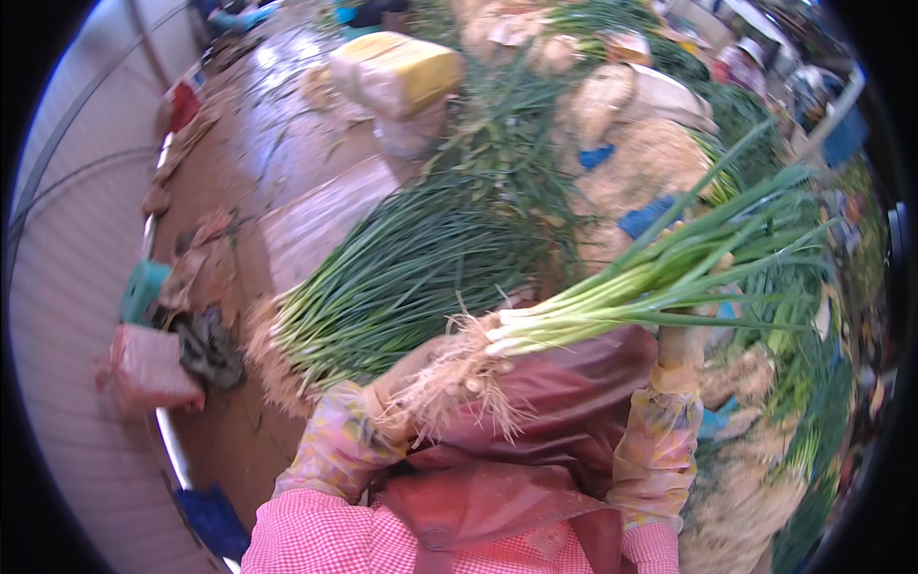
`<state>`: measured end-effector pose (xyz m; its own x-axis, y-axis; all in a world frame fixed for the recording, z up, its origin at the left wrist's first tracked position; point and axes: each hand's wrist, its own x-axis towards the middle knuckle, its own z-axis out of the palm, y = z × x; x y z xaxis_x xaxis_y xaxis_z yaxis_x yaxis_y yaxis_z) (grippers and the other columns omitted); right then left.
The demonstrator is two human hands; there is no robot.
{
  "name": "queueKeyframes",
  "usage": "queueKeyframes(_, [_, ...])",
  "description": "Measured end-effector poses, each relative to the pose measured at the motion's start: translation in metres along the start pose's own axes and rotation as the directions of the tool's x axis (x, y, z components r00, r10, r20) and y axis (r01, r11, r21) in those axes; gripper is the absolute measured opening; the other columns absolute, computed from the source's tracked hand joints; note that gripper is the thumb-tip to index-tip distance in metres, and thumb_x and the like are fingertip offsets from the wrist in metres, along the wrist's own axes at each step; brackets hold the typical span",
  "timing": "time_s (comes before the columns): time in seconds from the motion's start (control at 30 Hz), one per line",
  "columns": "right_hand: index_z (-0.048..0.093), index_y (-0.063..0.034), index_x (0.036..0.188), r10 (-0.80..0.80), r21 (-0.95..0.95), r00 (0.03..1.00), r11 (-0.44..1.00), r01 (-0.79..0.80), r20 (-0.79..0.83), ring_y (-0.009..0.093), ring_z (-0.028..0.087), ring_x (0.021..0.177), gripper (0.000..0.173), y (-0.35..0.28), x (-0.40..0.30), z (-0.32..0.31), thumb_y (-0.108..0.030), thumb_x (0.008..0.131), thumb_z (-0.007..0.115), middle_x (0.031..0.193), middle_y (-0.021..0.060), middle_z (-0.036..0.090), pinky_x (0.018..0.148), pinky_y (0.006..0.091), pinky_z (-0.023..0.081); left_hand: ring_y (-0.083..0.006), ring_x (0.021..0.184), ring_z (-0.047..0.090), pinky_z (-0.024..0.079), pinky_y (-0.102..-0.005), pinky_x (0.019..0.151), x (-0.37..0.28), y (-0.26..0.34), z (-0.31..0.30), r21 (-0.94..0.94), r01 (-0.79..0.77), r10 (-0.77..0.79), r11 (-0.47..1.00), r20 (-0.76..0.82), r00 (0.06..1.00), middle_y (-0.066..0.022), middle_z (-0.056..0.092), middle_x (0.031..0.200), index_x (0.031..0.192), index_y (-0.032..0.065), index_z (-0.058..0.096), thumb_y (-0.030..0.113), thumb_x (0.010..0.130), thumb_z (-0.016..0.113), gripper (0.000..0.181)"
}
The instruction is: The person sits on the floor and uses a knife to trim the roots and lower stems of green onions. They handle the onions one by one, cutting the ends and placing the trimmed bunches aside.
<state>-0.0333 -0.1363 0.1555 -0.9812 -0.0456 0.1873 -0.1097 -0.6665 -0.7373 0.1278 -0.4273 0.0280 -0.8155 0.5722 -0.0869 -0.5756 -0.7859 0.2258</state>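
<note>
A bunch of green onions lies slantwise across my lap, its pale roots towards my left and its leaves fanning out to the right. My right hand grips the bunch from behind at the leafy part; a few fingertips show between the leaves. Close to the root end is my left hand, mostly covered by the hanging roots, so its fingers cannot be made out. Under the bunch spreads a dark red apron. A large heap of green onions rests just beyond my left hand, roots to the left.
A pale board lies behind the heap. Farther off stands a yellow wrapped block on a support. More onion piles line the right side. At left are a pink block and a sheet wall. A person is at far right.
</note>
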Motion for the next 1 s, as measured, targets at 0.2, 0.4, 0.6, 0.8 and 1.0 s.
queueKeyframes(0.2, [0.049, -0.0014, 0.127, 0.43, -0.668, 0.798, 0.742, -0.048, 0.421, 0.029, 0.062, 0.107, 0.049, 0.095, 0.001, 0.048, -0.041, 0.098, 0.051, 0.116, 0.0178, 0.06, 0.088, 0.0375, 0.054, -0.0169, 0.084, 0.059, 0.051, -0.0237, 0.057, -0.148, 0.077, 0.001, 0.49, -0.299, 0.488, 0.819, -0.322, 0.811, -0.0137, 0.057, 0.106, 0.139, 0.0033, 0.041, 0.018, 0.097, 0.055, 0.046])
queueKeyframes(0.4, [0.051, 0.0024, 0.127, 0.751, -0.569, 0.647, 0.592, -0.571, 0.131, 0.028, 0.066, 0.102, 0.042, 0.09, -0.014, 0.043, -0.029, 0.099, 0.051, 0.116, 0.0208, 0.063, 0.084, 0.0335, 0.056, -0.0178, 0.075, 0.063, 0.053, -0.0319, 0.065, -0.27, 0.157, -0.147, 0.527, -0.155, 0.549, 0.836, -0.794, 0.262, -0.0085, 0.067, 0.095, 0.111, 0.0001, 0.063, 0.016, 0.096, 0.054, 0.024])
queueKeyframes(0.6, [0.052, 0.0016, 0.128, 0.521, -0.638, 0.846, 0.613, -0.465, -0.117, 0.025, 0.066, 0.102, 0.047, 0.028, -0.01, -0.007, -0.035, 0.099, 0.051, 0.116, 0.0195, 0.063, 0.085, 0.0329, 0.055, -0.022, 0.071, 0.063, 0.055, -0.037, 0.067, -0.402, 0.14, -0.318, 0.62, -0.537, 0.725, 0.572, -0.688, -0.022, -0.0113, 0.067, 0.09, 0.108, 0.0002, 0.066, 0.02, 0.093, 0.057, 0.026])
queueKeyframes(0.8, [0.05, -0.0019, 0.133, 0.376, -0.614, 0.886, 0.641, -0.46, -0.271, 0.024, 0.059, 0.115, 0.053, -0.041, -0.024, -0.079, -0.041, 0.098, 0.05, 0.127, 0.016, 0.058, 0.095, 0.0333, 0.048, -0.0321, 0.121, 0.05, 0.041, -0.0427, 0.103, -0.341, 0.088, -0.317, 0.848, -0.258, 0.801, 0.463, -0.524, -0.288, -0.0183, 0.05, 0.136, 0.138, -0.0011, 0.042, 0.025, 0.091, 0.061, 0.057])
queueKeyframes(1.0, [0.05, -0.0042, 0.134, 0.342, -0.63, 0.893, 0.634, -0.45, -0.293, 0.024, 0.056, 0.118, 0.053, -0.051, -0.049, -0.092, -0.043, 0.098, 0.049, 0.128, 0.014, 0.057, 0.099, 0.0328, 0.045, -0.0341, 0.129, 0.043, 0.033, -0.0475, 0.107, -0.258, -0.082, -0.345, 0.61, -0.159, 0.264, 0.776, -0.544, -0.797, -0.0185, 0.045, 0.138, 0.144, 0.0079, 0.034, 0.039, 0.086, 0.061, 0.071])
